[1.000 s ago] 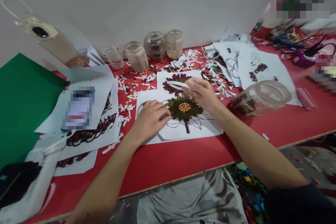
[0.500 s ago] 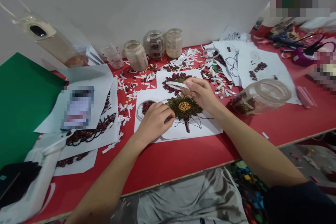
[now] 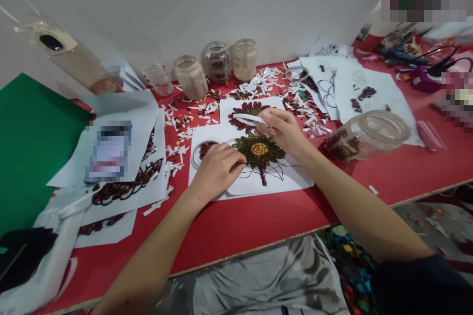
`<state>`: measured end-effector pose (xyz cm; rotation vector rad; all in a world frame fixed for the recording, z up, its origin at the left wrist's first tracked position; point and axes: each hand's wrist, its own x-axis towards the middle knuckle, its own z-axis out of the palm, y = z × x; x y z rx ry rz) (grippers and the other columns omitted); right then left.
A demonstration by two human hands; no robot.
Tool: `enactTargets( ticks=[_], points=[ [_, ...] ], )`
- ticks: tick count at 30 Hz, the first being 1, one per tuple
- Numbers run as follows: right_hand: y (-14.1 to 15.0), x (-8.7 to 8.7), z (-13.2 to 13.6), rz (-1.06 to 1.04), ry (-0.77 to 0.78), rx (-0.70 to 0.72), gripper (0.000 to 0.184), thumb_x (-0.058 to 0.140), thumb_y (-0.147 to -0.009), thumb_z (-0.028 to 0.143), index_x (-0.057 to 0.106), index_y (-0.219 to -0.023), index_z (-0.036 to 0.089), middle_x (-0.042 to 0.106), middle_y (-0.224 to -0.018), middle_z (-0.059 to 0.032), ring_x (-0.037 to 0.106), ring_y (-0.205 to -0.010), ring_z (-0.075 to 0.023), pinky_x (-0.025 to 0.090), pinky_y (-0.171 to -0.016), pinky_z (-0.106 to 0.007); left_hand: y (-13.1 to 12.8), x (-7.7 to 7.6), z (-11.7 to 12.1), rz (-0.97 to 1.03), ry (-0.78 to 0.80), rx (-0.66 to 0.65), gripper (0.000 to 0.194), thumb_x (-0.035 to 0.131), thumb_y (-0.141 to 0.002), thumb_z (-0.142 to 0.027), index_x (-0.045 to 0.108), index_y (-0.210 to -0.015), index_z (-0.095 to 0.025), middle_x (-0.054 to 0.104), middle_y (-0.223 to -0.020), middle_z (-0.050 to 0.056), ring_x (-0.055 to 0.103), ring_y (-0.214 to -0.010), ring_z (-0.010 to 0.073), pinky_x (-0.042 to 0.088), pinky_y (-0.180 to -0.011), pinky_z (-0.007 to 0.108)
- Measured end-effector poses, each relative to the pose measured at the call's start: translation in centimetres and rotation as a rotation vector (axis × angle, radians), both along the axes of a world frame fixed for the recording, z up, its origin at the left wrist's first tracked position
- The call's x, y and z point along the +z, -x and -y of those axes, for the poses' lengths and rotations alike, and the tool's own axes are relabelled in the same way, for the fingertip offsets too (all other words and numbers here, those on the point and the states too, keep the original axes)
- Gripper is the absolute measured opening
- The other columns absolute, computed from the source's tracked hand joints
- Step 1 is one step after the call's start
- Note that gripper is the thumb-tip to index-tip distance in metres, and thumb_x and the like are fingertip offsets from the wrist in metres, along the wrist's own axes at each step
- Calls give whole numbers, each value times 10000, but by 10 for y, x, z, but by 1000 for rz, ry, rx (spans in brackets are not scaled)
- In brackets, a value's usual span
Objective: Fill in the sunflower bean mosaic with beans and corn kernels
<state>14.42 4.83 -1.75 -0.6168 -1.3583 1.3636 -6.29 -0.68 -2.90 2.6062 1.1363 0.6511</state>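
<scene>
My left hand point(image 3: 219, 166) rests on the white drawing sheet point(image 3: 291, 177), fingers curled and thumb tucked in. What they hold, if anything, is hidden. Partly behind it sits a small round dish point(image 3: 195, 155) of dark red beans point(image 3: 207, 148). My right hand point(image 3: 283, 130) is raised over the sheet, pinching a narrow white strip point(image 3: 246, 118) that points left and looks doubled over. Under and between the hands lies a flower made of green beans point(image 3: 271, 155) with a yellow kernel centre point(image 3: 259, 148) and a dark red stem. Behind it, a second bean flower point(image 3: 240, 110) is partly covered.
White paper scraps point(image 3: 264, 81) and loose beans litter the back. Glass jars point(image 3: 191, 78) stand along the wall; another jar point(image 3: 369, 133) lies tilted beside my right forearm. Left are a phone point(image 3: 109, 150), bean-covered sheets and a green board point(image 3: 40, 142). More drawings point(image 3: 388, 93) lie right.
Almost nothing differs. Both hands keep their places and the white strip stays in my right fingers; the view has shifted very slightly.
</scene>
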Motion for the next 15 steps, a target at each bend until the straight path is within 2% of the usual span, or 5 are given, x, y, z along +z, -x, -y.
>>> enactTargets(
  ticks=[15],
  points=[
    [0,-4,-2,-6,5,-29,344,719,-836,529,613,-671,246,289,-510,85,330,-523,-101,475,-649,-286,-3,0,0,73,17,-3,91,606,-893,-107,649,-909,-186,719,-859,15,596,-886,208,467,-830,346]
  ],
)
